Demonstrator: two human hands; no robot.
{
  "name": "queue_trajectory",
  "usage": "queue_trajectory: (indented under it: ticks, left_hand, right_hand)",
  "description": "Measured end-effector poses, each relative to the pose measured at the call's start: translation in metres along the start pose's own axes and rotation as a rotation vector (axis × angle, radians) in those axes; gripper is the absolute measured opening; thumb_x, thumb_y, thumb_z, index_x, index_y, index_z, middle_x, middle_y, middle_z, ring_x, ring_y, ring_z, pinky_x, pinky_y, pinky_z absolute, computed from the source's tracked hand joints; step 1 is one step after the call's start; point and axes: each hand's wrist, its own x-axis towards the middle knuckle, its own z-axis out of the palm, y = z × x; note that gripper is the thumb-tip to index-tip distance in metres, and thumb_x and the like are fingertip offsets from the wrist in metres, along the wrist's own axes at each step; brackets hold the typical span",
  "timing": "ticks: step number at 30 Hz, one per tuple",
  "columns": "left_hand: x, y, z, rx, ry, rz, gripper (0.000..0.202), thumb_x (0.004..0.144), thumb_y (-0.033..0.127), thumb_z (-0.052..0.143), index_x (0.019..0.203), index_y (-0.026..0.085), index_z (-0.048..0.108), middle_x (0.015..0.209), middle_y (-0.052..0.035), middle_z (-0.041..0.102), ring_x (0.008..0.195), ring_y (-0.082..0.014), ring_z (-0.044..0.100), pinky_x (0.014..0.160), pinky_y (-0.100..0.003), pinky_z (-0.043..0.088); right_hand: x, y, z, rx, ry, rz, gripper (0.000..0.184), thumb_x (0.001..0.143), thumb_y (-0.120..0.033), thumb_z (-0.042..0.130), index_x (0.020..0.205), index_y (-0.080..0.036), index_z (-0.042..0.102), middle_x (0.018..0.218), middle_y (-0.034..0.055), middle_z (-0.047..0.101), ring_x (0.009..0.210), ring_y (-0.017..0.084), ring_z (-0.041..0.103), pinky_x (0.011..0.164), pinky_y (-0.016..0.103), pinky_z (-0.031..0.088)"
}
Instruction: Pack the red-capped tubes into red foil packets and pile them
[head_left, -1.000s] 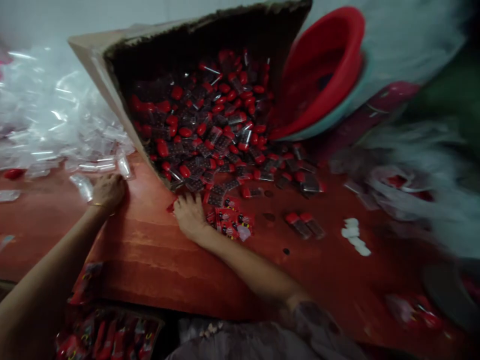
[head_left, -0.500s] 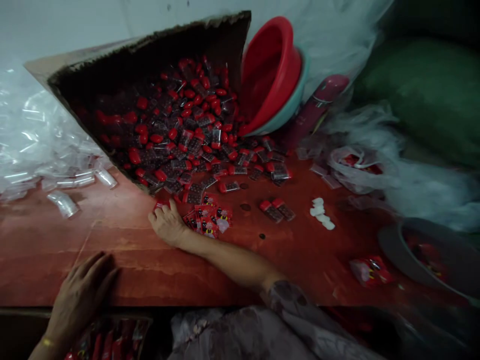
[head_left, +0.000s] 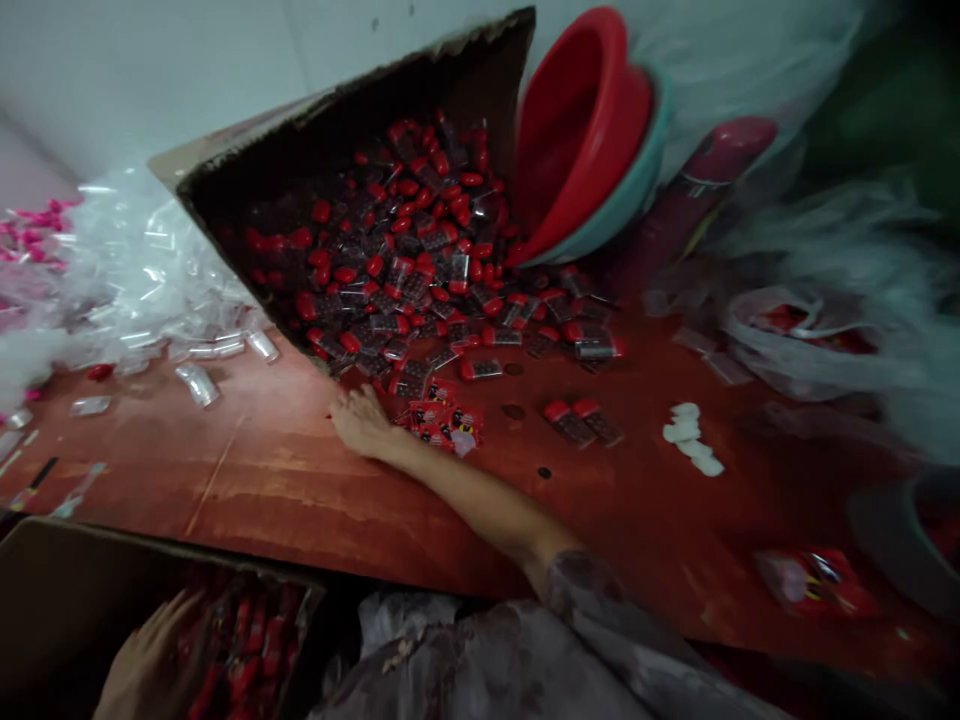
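Observation:
My right hand (head_left: 361,420) rests on the red table just below the mouth of the cardboard box, its fingers bent in; what they hold, if anything, is hidden. Beside it, to the right, lies a small pile of flat red printed packets (head_left: 450,415). My left hand (head_left: 154,645) is inside a lower open box (head_left: 67,570) at the table's front edge, fingers stretched out over red packages (head_left: 247,650). Clear little containers with red caps and dark contents (head_left: 420,270) spill from the tilted cardboard box (head_left: 247,150) in front of me.
Red and pale blue basins (head_left: 626,120) lean at the box's right, near a dark red flask (head_left: 705,180). Clear empty containers (head_left: 157,270) heap up at left. White pieces (head_left: 694,440), two capped containers (head_left: 585,422) and a red packet (head_left: 817,580) lie rightward.
My left hand has gone from the tabletop down into the lower box. The view has swung left. My right hand stays near the red packets, its fingers now a little left of them.

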Motion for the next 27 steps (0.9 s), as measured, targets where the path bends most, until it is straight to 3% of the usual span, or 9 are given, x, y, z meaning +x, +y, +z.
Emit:
queue_trajectory:
  ticks: [4, 7, 9, 11, 14, 18, 22, 24, 27]
  left_hand:
    - [0.073, 0.071, -0.008, -0.279, 0.075, -0.159, 0.034, 0.073, 0.049, 0.053, 0.083, 0.022, 0.07, 0.085, -0.011, 0.071, 0.082, -0.0285, 0.064, 0.082, -0.044, 0.048]
    - [0.123, 0.138, 0.004, -0.759, -0.143, -0.195, 0.05, 0.077, 0.06, 0.043, 0.078, 0.018, 0.07, 0.084, -0.0113, 0.071, 0.087, -0.026, 0.064, 0.084, -0.04, 0.048]
    - [0.146, 0.183, 0.019, -1.029, -0.414, -0.198, 0.058, 0.076, 0.066, 0.04, 0.074, 0.016, 0.071, 0.08, -0.0109, 0.071, 0.084, -0.024, 0.064, 0.085, -0.038, 0.047]
    - [0.159, 0.225, 0.036, -1.23, -0.647, -0.235, 0.057, 0.073, 0.066, 0.045, 0.071, 0.016, 0.071, 0.072, -0.009, 0.07, 0.074, -0.0213, 0.063, 0.077, -0.037, 0.05]
    - [0.163, 0.272, 0.06, -1.357, -0.774, -0.241, 0.046, 0.066, 0.06, 0.06, 0.069, 0.016, 0.07, 0.064, -0.0049, 0.067, 0.062, -0.0167, 0.059, 0.064, -0.032, 0.049]
    - [0.159, 0.301, 0.074, -1.487, -0.705, -0.153, 0.038, 0.055, 0.048, 0.075, 0.072, 0.014, 0.071, 0.069, -0.003, 0.069, 0.064, -0.0132, 0.057, 0.067, -0.027, 0.046]
    - [0.157, 0.301, 0.073, -1.324, -0.686, 0.05, 0.034, 0.069, 0.047, 0.065, 0.078, 0.015, 0.072, 0.074, -0.0031, 0.07, 0.067, -0.0144, 0.058, 0.067, -0.027, 0.045]
    - [0.157, 0.299, 0.071, -1.2, -0.718, 0.197, 0.03, 0.072, 0.045, 0.062, 0.075, 0.016, 0.072, 0.073, -0.0028, 0.069, 0.068, -0.0152, 0.058, 0.066, -0.026, 0.044]
    - [0.153, 0.303, 0.069, -1.075, -0.69, 0.284, 0.028, 0.073, 0.042, 0.061, 0.068, 0.017, 0.07, 0.066, -0.0015, 0.066, 0.065, -0.0149, 0.057, 0.062, -0.024, 0.043]
  right_hand:
    - [-0.034, 0.015, -0.025, 0.107, 0.121, -0.042, 0.024, 0.094, -0.025, 0.035, 0.094, -0.015, 0.057, 0.092, 0.0062, 0.065, 0.086, 0.017, 0.055, 0.083, 0.032, 0.034]
    - [-0.081, 0.03, -0.042, 0.075, 0.338, -0.075, 0.026, 0.094, -0.024, 0.034, 0.085, -0.017, 0.057, 0.082, 0.0036, 0.063, 0.079, 0.016, 0.051, 0.09, 0.034, 0.029]
    - [-0.115, 0.037, -0.048, -0.019, 0.424, -0.032, 0.028, 0.094, -0.023, 0.034, 0.081, -0.018, 0.058, 0.078, 0.0023, 0.062, 0.077, 0.016, 0.049, 0.096, 0.037, 0.024]
    - [-0.145, 0.042, -0.05, -0.116, 0.452, 0.041, 0.027, 0.094, -0.022, 0.035, 0.081, -0.019, 0.058, 0.078, 0.0015, 0.063, 0.076, 0.015, 0.048, 0.101, 0.038, 0.02]
    - [-0.178, 0.047, -0.046, -0.198, 0.434, 0.104, 0.025, 0.093, -0.019, 0.037, 0.083, -0.021, 0.06, 0.08, 0.0005, 0.064, 0.077, 0.014, 0.05, 0.104, 0.04, 0.016]
    - [-0.206, 0.055, -0.042, -0.091, 0.547, 0.187, 0.018, 0.091, -0.02, 0.042, 0.085, -0.021, 0.059, 0.085, 0.0013, 0.066, 0.082, 0.014, 0.055, 0.104, 0.042, 0.02]
    - [-0.224, 0.066, -0.048, 0.353, 0.748, 0.504, 0.024, 0.09, -0.03, 0.04, 0.107, -0.019, 0.055, 0.103, 0.0089, 0.062, 0.093, 0.018, 0.058, 0.089, 0.038, 0.042]
    - [-0.229, 0.07, -0.054, 0.634, 0.704, 0.589, 0.03, 0.091, -0.034, 0.038, 0.112, -0.019, 0.054, 0.105, 0.0081, 0.063, 0.09, 0.016, 0.06, 0.079, 0.032, 0.048]
    - [-0.231, 0.072, -0.058, 0.852, 0.519, 0.557, 0.027, 0.086, -0.038, 0.05, 0.101, -0.019, 0.061, 0.093, 0.004, 0.068, 0.082, 0.016, 0.063, 0.073, 0.028, 0.05]
